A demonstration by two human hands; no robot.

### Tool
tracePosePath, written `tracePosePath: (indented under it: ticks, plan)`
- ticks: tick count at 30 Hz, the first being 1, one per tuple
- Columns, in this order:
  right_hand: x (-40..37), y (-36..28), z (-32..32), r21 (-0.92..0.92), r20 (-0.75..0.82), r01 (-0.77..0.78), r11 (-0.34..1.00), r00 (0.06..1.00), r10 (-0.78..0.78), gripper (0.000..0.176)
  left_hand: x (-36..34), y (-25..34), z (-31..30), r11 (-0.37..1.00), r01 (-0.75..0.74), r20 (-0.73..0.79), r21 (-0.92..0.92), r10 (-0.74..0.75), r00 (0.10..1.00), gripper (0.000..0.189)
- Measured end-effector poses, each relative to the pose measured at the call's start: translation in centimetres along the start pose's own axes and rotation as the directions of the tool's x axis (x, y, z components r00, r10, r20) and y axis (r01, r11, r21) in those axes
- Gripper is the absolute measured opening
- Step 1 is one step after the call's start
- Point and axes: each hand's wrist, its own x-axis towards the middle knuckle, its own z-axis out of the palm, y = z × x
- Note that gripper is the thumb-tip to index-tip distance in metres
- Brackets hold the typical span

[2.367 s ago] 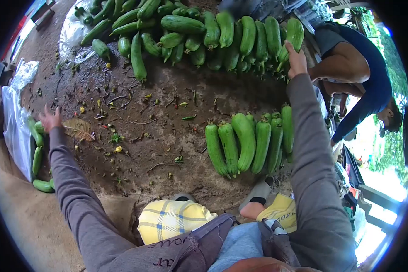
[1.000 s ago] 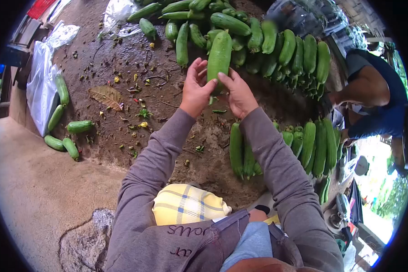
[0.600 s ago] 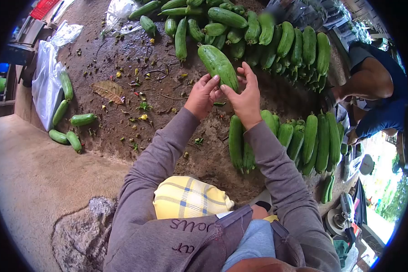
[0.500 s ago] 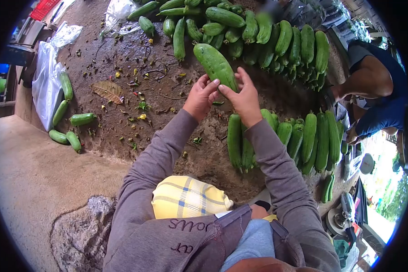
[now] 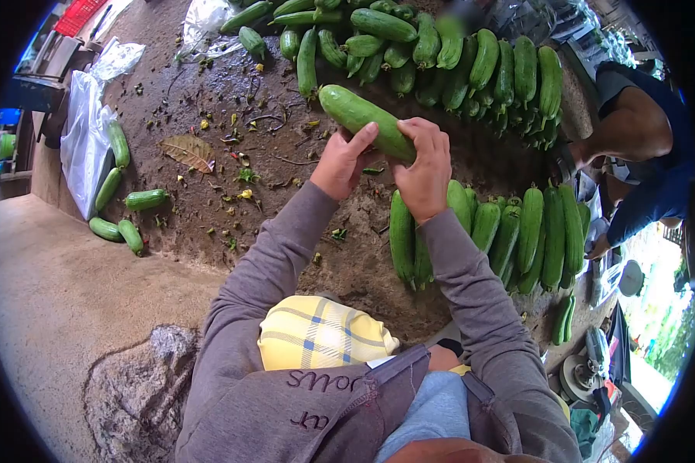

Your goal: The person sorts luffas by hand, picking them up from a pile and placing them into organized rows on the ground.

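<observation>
A large green gourd [image 5: 359,112] is held between my two hands, slanting from upper left down to the right above the dirt floor. My left hand [image 5: 341,163] supports its underside, thumb lying along its near side. Around its lower right end, my right hand [image 5: 425,170] is closed. Just beneath my right wrist stands a row of similar gourds [image 5: 529,231], packed side by side. Beyond my hands lies a bigger pile of gourds [image 5: 483,65].
Several loose gourds [image 5: 145,200] lie at left near a clear plastic bag [image 5: 83,147]. A large dry leaf [image 5: 187,154] and plant scraps litter the dirt. Another person [image 5: 645,135] crouches at right. A raised earthen ledge [image 5: 77,285] borders the lower left.
The gourd has turned between my hands and sits slightly lower and flatter. My right hand has moved from beside it to wrap over its lower right end.
</observation>
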Motion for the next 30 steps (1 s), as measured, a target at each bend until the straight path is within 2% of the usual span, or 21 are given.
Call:
tracePosePath:
  ticks: [3, 6, 9, 12, 15, 16, 19, 20, 23, 25, 26, 27, 28, 29, 30]
  plan:
    - [-0.2, -0.1, 0.0, -0.068, -0.012, 0.074, 0.995, 0.997, -0.075, 0.058, -0.1, -0.4, -0.8, 0.998, -0.044, 0.059, -0.045, 0.046, 0.997, 0.042]
    - [0.1, -1.1, -0.9, 0.028, 0.052, 0.070, 0.997, 0.996, -0.072, 0.060, -0.6, -0.1, -1.8, 0.998, -0.057, 0.129, -0.040, 0.062, 0.990, 0.045]
    - [-0.3, -1.3, -0.6, 0.167, 0.154, -0.184, 0.969, 0.975, 0.159, 0.065, -0.3, -0.2, -2.7, 0.992, -0.116, 0.198, 0.040, 0.106, 0.974, 0.054]
    - [-0.3, 0.3, -0.1, 0.208, 0.317, -0.249, 0.946, 0.932, 0.176, 0.067, -0.6, 0.3, -2.4, 0.985, -0.117, 0.254, 0.128, 0.081, 0.964, 0.076]
    - [-0.5, 0.3, -0.2, 0.265, 0.283, -0.230, 0.936, 0.947, 0.153, 0.063, -0.6, 0.5, -2.3, 0.982, -0.121, 0.273, 0.147, 0.078, 0.959, 0.077]
    - [-0.7, 0.5, -0.1, 0.255, 0.245, -0.200, 0.946, 0.960, 0.136, 0.061, -0.6, 0.5, -2.3, 0.974, -0.141, 0.273, 0.175, 0.090, 0.958, 0.076]
    - [-0.7, 2.0, 0.3, 0.493, 0.372, -0.439, 0.751, 0.887, 0.274, 0.059, 0.2, 0.7, -3.1, 0.953, -0.116, 0.241, 0.281, 0.047, 0.969, 0.063]
    - [0.2, 1.7, -0.6, 0.426, 0.263, -0.328, 0.843, 0.937, 0.231, 0.055, 0.0, 1.1, -2.7, 0.914, -0.202, 0.237, 0.352, 0.122, 0.964, 0.061]
    - [4.2, 3.8, -3.6, 0.395, 0.276, -0.508, 0.765, 0.860, 0.429, 0.051, 0.6, 2.9, -5.4, 0.832, -0.259, 0.058, 0.491, 0.265, 0.962, 0.062]
    - [7.3, 7.8, -5.1, 0.324, 0.038, -0.467, 0.823, 0.875, 0.482, 0.047, 0.6, 4.2, -9.2, 0.765, -0.245, -0.143, 0.596, 0.401, 0.905, 0.058]
    - [9.2, 9.2, -6.4, 0.229, -0.006, -0.484, 0.845, 0.867, 0.498, 0.052, 0.7, 4.9, -12.2, 0.698, -0.226, -0.227, 0.680, 0.493, 0.840, 0.057]
    - [10.9, 12.6, -7.0, -0.019, -0.133, -0.422, 0.907, 0.900, 0.416, 0.057, 0.6, 5.5, -15.2, 0.624, -0.183, -0.303, 0.760, 0.589, 0.750, 0.056]
    - [13.2, 16.9, -8.0, -0.486, -0.115, -0.340, 0.805, 0.938, 0.326, 0.065, 0.4, 6.3, -18.4, 0.517, -0.103, -0.334, 0.850, 0.679, 0.654, 0.056]
    - [14.4, 18.7, -8.4, -0.692, -0.133, -0.269, 0.670, 0.960, 0.247, 0.068, -0.5, 7.5, -22.0, 0.404, 0.019, -0.351, 0.914, 0.770, 0.533, 0.055]
    - [15.5, 25.8, -8.7, -0.885, 0.028, 0.037, 0.464, 0.999, -0.027, 0.066, -1.7, 8.5, -25.3, 0.261, 0.198, -0.320, 0.945, 0.864, 0.389, 0.058]
